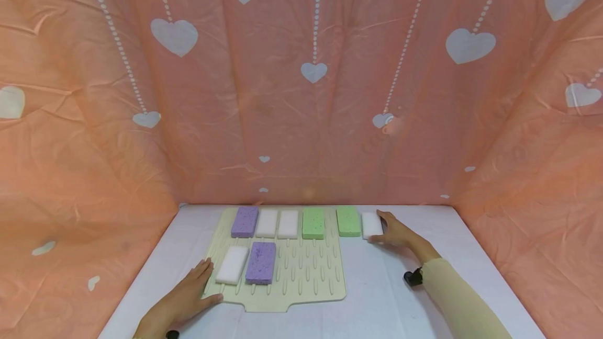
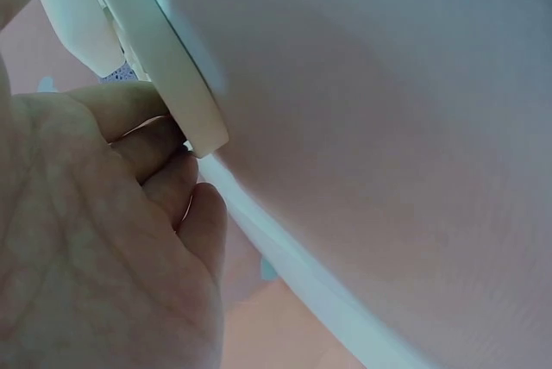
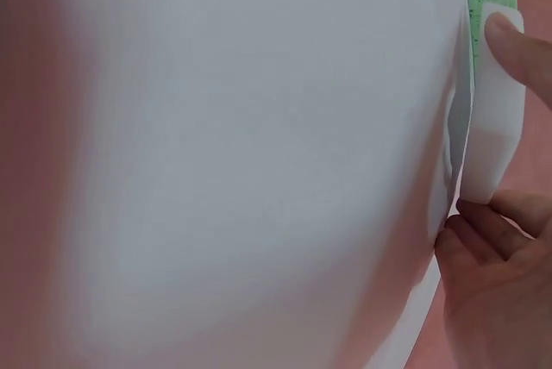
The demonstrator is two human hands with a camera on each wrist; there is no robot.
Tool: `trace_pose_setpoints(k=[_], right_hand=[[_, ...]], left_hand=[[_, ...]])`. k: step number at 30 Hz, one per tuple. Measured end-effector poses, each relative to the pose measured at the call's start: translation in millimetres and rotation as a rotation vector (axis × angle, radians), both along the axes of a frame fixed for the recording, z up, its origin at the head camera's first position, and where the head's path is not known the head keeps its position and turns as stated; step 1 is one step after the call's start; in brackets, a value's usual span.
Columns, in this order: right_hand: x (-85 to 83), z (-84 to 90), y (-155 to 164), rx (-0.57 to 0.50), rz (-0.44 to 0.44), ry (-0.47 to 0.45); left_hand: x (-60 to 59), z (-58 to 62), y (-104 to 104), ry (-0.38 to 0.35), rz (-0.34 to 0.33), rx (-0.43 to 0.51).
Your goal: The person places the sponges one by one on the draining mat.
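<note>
Right hand pinches the white sponge by its short ends, on the worktop just beside the green sponge, off the mat. Probably light, soft, squashy: grip the ends gently. Left hand flat, fingers straight, pressing the mat's edge. Wrist views blurred; sponge underside hidden.

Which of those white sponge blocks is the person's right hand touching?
The white rectangular sponge farthest right, lying off the cream ribbed mat on the white table beside a green sponge. The right hand grips its edge; the other white sponges lie on the mat.
</note>
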State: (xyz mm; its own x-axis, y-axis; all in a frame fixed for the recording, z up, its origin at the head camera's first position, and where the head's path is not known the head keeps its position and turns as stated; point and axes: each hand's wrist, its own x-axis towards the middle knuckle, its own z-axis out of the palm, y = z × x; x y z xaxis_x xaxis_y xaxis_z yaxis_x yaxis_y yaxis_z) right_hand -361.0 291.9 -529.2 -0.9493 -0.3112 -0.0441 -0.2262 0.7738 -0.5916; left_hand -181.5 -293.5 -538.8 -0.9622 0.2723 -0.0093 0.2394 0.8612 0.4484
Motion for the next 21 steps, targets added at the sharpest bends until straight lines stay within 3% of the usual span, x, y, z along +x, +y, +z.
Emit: trace_pose_setpoints(k=[9,16,21], right_hand=[[12.4,-1.1,4,-0.059,-0.026,0.013],[25.6,1.3,0,-0.088,0.005,0.119],[34.7,6.6,-7,-0.125,0.023,0.184]], left_hand=[[-0.1,6.3,2,-0.029,0.012,-0.03],[-0.3,1.0,0,-0.009,0.0,-0.012],[0.5,-6.5,-4,0.046,-0.015,0.036]])
